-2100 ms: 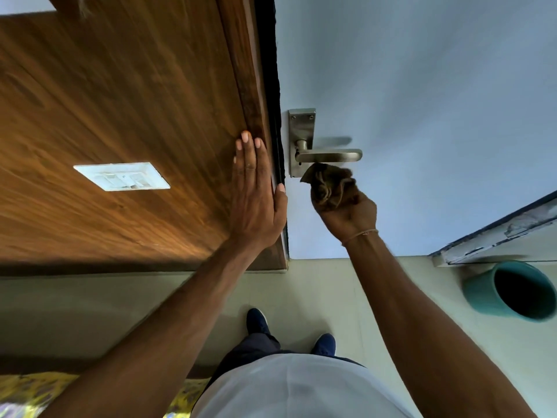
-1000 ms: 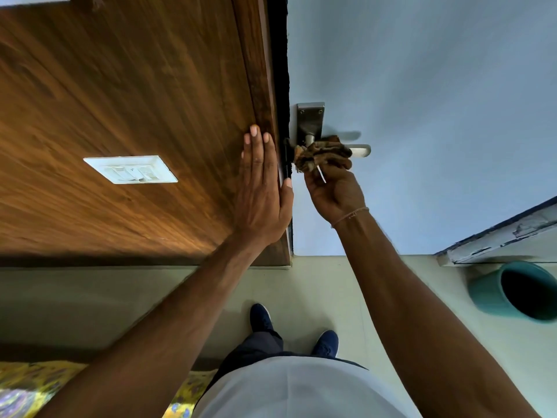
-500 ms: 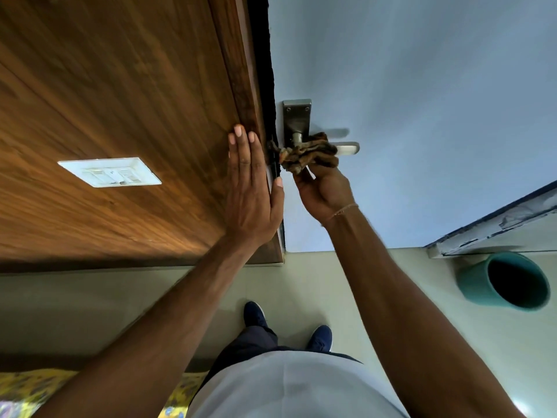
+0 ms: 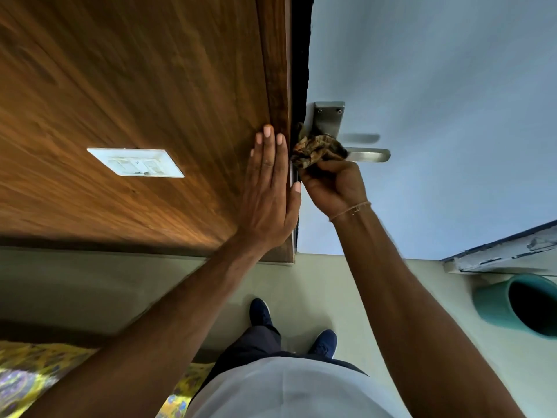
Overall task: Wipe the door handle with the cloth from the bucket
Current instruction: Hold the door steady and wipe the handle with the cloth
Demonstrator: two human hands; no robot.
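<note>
The right hand [image 4: 334,185], fingers closed on the cloth [image 4: 316,149], has slid inward along the door handle [image 4: 367,155], probably mid-wipe; left hand [image 4: 271,191] stays flat, holding nothing.

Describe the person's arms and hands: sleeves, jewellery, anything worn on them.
Both forearms are bare, with no sleeves in view. The right hand has a thin tan thread bracelet around its wrist. The left hand wears no rings, watch or glove; its fingernails are short.
</note>
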